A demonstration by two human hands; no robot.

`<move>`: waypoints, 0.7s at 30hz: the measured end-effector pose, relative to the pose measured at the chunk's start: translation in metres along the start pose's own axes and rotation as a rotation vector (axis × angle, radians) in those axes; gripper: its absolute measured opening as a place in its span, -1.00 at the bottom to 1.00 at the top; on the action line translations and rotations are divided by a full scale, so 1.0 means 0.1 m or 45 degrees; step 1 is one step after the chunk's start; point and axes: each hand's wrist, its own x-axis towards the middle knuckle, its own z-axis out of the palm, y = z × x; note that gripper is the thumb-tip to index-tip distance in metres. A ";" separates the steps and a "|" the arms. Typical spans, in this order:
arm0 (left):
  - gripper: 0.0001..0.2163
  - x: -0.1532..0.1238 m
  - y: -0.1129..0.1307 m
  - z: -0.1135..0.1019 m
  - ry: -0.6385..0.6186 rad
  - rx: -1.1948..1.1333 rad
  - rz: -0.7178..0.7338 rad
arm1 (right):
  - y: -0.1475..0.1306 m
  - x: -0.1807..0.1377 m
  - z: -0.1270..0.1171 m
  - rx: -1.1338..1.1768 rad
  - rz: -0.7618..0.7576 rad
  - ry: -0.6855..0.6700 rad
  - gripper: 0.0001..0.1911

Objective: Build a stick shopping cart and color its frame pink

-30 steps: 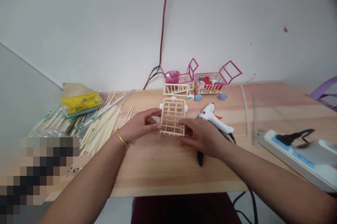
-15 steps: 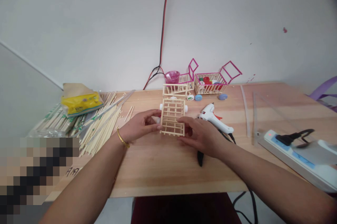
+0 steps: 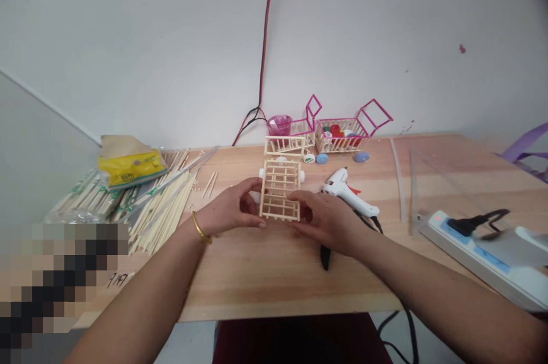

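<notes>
A small cart built of bare wooden sticks (image 3: 281, 187) stands on the table between my hands, with white wheels at its sides and a stick handle frame at its far end. My left hand (image 3: 233, 207) curls around its near left corner, the thumb lying along the front edge and the fingertips partly hidden behind the side. From the right, my right hand (image 3: 325, 218) pinches the near right corner, index finger on top of the rails. A white glue gun (image 3: 351, 193) lies just right of that hand.
Loose wooden sticks (image 3: 171, 210) and a yellow packet (image 3: 132, 167) lie at left. Behind stand a pink-edged stick cart (image 3: 340, 147) holding coloured things and a magenta bowl (image 3: 279, 125). Blue-and-white discs (image 3: 322, 158), a clear set square (image 3: 413, 193) and a power strip (image 3: 483, 255) are rightward.
My left thumb has slid down from the cart's left corner to just below its front edge. The cart and my right hand have barely moved.
</notes>
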 end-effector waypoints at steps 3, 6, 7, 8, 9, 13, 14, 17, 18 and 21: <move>-0.32 0.00 0.01 0.02 0.023 0.050 0.002 | 0.00 0.00 0.01 0.014 -0.009 0.006 -0.57; -0.38 0.01 0.02 0.04 0.042 0.087 0.014 | 0.00 0.00 0.01 0.006 -0.014 0.023 -0.57; -0.40 0.01 0.03 0.04 0.047 0.101 0.016 | 0.00 0.00 0.00 0.002 -0.012 0.026 -0.58; -0.42 0.01 0.04 0.05 0.051 0.116 0.019 | -0.01 0.00 0.00 0.001 -0.010 0.025 -0.58; -0.44 0.01 0.04 0.05 0.052 0.131 0.021 | -0.01 0.00 -0.01 0.003 -0.010 0.023 -0.58; -0.48 0.00 0.05 0.05 0.056 0.186 0.037 | -0.01 0.00 -0.01 0.014 -0.019 0.020 -0.58; -0.48 0.00 0.05 0.06 0.061 0.200 0.039 | -0.01 0.00 -0.01 0.012 -0.022 0.024 -0.58; -0.45 0.00 0.06 0.06 0.085 0.240 0.039 | 0.00 0.00 0.00 0.005 -0.026 0.032 -0.58; -0.43 0.00 0.06 0.06 0.091 0.248 0.037 | 0.01 0.00 0.01 0.002 -0.028 0.033 -0.59; -0.43 0.00 0.08 0.07 0.099 0.263 0.039 | 0.01 0.00 0.01 -0.001 -0.041 0.036 -0.61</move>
